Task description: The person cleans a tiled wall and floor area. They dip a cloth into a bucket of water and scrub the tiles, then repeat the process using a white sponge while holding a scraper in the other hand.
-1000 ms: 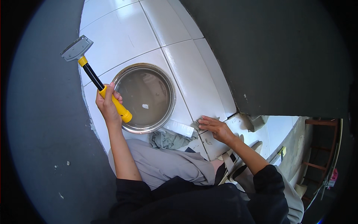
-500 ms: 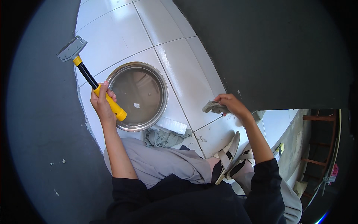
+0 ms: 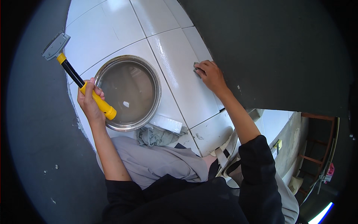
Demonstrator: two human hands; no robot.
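Note:
My left hand (image 3: 89, 104) is closed around the yellow grip of a long-handled scraper (image 3: 72, 73), its wide grey head up at the left near the dark wall. Beside that hand, a round metal basin (image 3: 158, 84) holds murky water, with a small white piece (image 3: 126, 104) showing in it. Over at the right, my right hand (image 3: 212, 77) presses a bunched grey rag (image 3: 195, 67) on the white floor tiles (image 3: 186, 100), close to the foot of the dark wall. Most of that rag is hidden under the fingers.
Between the basin and my legs lie a crumpled grey cloth (image 3: 156, 136) and a white rectangular piece (image 3: 166, 123). Dark grey walls (image 3: 276, 56) flank the tiled strip on both sides. A reddish-brown frame with rungs (image 3: 313, 159) stands at the far right, near a pink item (image 3: 329, 172).
My right hand has carried the rag forward and left, from above the floor near my feet down onto the tile by the wall. The left hand keeps its hold on the scraper.

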